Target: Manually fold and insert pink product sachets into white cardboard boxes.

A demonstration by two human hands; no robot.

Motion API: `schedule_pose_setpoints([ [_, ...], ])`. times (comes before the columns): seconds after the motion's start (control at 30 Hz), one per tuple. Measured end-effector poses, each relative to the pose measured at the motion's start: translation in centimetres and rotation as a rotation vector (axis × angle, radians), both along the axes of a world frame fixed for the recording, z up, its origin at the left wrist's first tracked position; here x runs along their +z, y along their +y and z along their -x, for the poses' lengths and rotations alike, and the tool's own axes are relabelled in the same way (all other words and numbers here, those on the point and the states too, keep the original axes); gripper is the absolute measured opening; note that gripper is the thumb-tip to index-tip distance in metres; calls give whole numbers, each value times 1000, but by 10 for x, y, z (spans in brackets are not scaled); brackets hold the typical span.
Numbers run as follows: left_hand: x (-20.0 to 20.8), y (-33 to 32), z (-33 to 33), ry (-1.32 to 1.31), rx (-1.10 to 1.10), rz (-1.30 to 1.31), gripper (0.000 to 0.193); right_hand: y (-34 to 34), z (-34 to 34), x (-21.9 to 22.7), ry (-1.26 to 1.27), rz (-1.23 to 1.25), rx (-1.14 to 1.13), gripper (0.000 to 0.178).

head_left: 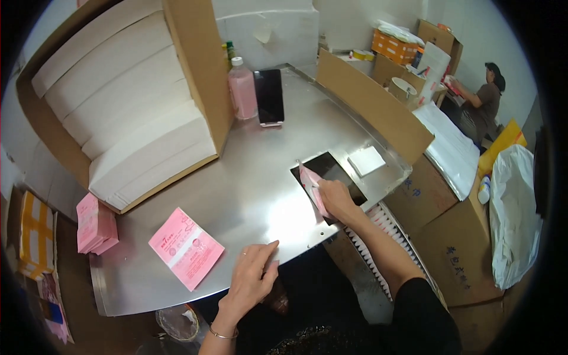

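My right hand point(337, 200) grips a pink packet point(310, 180), tilted on its edge over a black rectangular area point(324, 163) in the metal tabletop. Whether that area is a hole or a flat panel I cannot tell. At the table's front edge, my left hand point(255, 273) holds nothing, its fingers loosely apart and slightly bent. To its left a pink printed packet point(186, 248) with a pale band lies flat. Further left stands a stack of pink packets point(96, 225). Just beyond the black area sits a small white block point(366, 161).
A large carton point(198, 77) with white paper stacks fills the table's left back. Behind are a phone point(270, 97) on a stand and a bottle of pink liquid point(242, 89). Below right, a box holds rows of white packets point(387, 222). Another person point(486, 103) sits far right.
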State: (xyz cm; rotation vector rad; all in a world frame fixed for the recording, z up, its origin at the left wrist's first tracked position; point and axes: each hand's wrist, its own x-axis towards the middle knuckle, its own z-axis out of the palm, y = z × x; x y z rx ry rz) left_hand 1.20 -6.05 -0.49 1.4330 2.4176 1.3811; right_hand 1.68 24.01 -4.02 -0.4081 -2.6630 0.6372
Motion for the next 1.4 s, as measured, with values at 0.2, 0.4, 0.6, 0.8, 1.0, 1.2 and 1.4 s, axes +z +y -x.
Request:
schedule_pose_setpoints([
  [0.2,3,-5,12,236,253,0,29,12,-8,0,-182,-263,-49,27],
  [0.4,-23,-92,34,417,856,426,45,62,-47,38,390,-682,-235,30],
  [0.6,-6,-94,42,202,827,486,30,58,-52,4,193,-554,-183,24],
  [0.8,-3,-116,56,211,675,364,12,68,-50,16,263,-314,-234,12],
  [1.0,38,-71,29,382,573,242,15,73,-45,9,304,-288,-247,27],
  [1.2,1,-6,19,322,270,237,17,76,-42,5,320,-287,-263,26],
  [1.4,-7,-1,26,344,308,239,14,77,-43,5,333,-269,-255,25],
])
